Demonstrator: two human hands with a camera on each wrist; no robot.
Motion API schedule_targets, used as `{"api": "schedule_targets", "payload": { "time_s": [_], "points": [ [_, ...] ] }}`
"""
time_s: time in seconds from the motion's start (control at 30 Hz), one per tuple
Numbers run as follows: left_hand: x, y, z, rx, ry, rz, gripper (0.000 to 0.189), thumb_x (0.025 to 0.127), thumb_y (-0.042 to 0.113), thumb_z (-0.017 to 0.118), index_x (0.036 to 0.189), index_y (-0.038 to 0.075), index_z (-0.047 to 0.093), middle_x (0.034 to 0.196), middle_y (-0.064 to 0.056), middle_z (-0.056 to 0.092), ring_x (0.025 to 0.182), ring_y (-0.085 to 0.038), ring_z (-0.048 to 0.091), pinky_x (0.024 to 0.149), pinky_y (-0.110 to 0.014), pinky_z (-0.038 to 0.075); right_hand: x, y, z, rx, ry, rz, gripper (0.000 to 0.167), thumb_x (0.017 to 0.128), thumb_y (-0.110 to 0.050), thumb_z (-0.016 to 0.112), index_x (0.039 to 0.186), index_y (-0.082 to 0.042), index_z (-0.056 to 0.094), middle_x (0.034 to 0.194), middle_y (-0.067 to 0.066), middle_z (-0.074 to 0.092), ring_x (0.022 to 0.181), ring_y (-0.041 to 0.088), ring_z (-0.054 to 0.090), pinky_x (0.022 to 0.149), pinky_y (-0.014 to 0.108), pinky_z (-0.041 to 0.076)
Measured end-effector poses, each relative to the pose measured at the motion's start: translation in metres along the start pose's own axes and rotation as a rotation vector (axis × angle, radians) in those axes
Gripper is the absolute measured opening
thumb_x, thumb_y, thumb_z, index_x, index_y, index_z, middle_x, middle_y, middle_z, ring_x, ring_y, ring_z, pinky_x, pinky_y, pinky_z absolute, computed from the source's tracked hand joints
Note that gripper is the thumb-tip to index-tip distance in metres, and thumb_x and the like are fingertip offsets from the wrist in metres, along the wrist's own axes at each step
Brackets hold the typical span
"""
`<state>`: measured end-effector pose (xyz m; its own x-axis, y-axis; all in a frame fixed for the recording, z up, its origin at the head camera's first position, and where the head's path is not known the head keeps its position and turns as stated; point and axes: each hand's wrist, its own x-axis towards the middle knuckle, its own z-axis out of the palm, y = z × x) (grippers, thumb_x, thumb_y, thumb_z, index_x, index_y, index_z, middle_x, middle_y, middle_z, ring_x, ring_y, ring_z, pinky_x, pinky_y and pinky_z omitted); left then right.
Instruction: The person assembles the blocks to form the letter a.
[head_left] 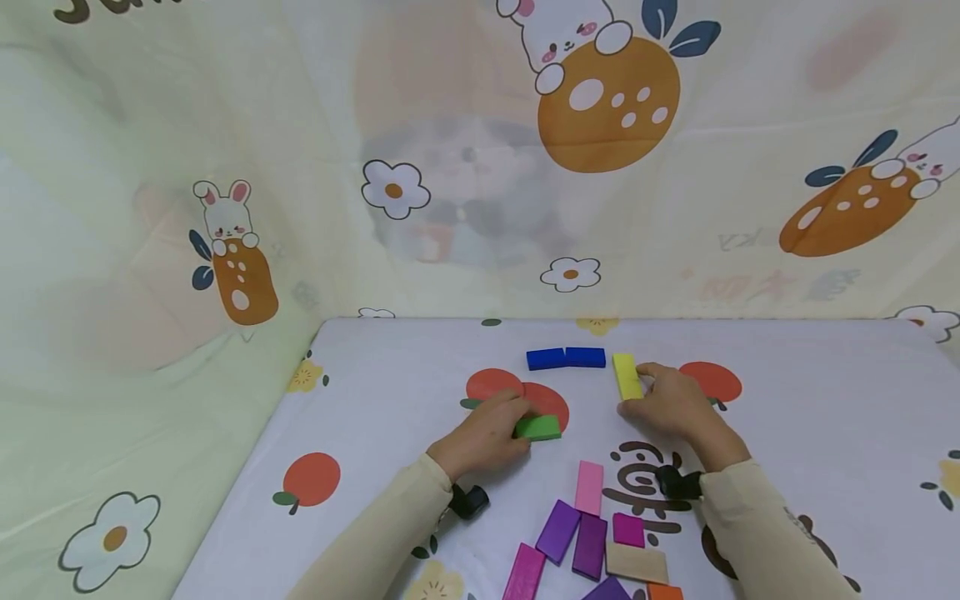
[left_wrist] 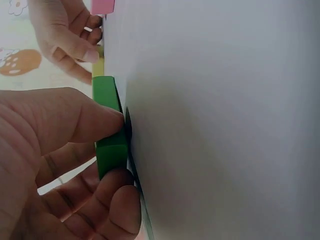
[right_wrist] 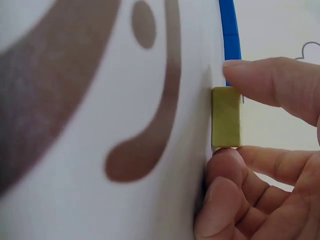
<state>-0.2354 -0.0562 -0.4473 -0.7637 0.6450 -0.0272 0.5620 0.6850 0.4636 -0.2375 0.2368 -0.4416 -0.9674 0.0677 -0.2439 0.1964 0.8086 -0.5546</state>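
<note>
Nearest, between two beige sleeves [head_left: 382, 533] on the cloth-covered worktop [head_left: 825, 400], an orange block [head_left: 664, 592], a tan block [head_left: 636, 564], purple blocks [head_left: 558, 532] and pink blocks [head_left: 589, 487] are lying loosely bunched; the orange one is being cut off by the bottom of the head view.

Farther in, a green block [head_left: 540, 428] is showing smooth, bright sides and crisp edges. The left hand [head_left: 487, 433] is pinching it between thumb and fingers, and it is sticking out to the right of that hand. I cannot tell whether it is touching the cloth.

Ahead and to the right, a plain, oblong yellow block [head_left: 627, 377] is pointing one end toward the worktop's far edge. The right hand [head_left: 678, 408] is holding it from its right side, thumb and fingers about it. The hands are working apart from each other.

Beyond, left of the yellow block, two blue blocks [head_left: 585, 357] are lying nearly end to end near the far edge. Behind that edge, a pale curtain [head_left: 315, 83] is hanging.
</note>
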Motion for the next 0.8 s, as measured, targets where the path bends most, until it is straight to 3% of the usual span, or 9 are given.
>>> {"api": "schedule_targets", "payload": {
  "time_s": [0.13, 0.43, 0.8],
  "points": [
    [0.015, 0.005, 0.003, 0.015, -0.013, 0.020, 0.034, 0.096, 0.016, 0.073, 0.130, 0.012, 0.068, 0.110, 0.004, 0.059, 0.101, -0.009, 0.052, 0.086, -0.020, 0.047, 0.003, 0.000, -0.002, -0.003, -0.020, -0.017, 0.084, 0.085, -0.028, 0.081, 0.151, 0.007, 0.043, 0.091, 0.015, 0.057, 0.085, 0.028, 0.054, 0.068, 0.037, 0.045],
    [0.044, 0.020, 0.007, 0.015, -0.049, -0.013, 0.037, 0.097, 0.019, 0.074, 0.134, 0.015, 0.067, 0.114, 0.003, 0.059, 0.096, -0.005, 0.054, 0.086, -0.017, 0.048, 0.007, 0.002, -0.003, 0.014, -0.035, -0.032, 0.081, 0.087, -0.025, 0.079, 0.153, 0.006, 0.043, 0.090, 0.013, 0.055, 0.085, 0.026, 0.053, 0.069, 0.036, 0.043],
    [0.064, 0.030, 0.011, -0.003, -0.079, -0.045, 0.039, 0.098, 0.019, 0.072, 0.136, 0.018, 0.066, 0.118, 0.005, 0.058, 0.099, -0.006, 0.054, 0.088, -0.019, 0.049, 0.006, 0.006, -0.002, 0.050, -0.016, -0.068, 0.079, 0.087, -0.023, 0.080, 0.151, 0.008, 0.045, 0.086, 0.011, 0.054, 0.079, 0.024, 0.052, 0.066, 0.035, 0.041]
  ]
}}
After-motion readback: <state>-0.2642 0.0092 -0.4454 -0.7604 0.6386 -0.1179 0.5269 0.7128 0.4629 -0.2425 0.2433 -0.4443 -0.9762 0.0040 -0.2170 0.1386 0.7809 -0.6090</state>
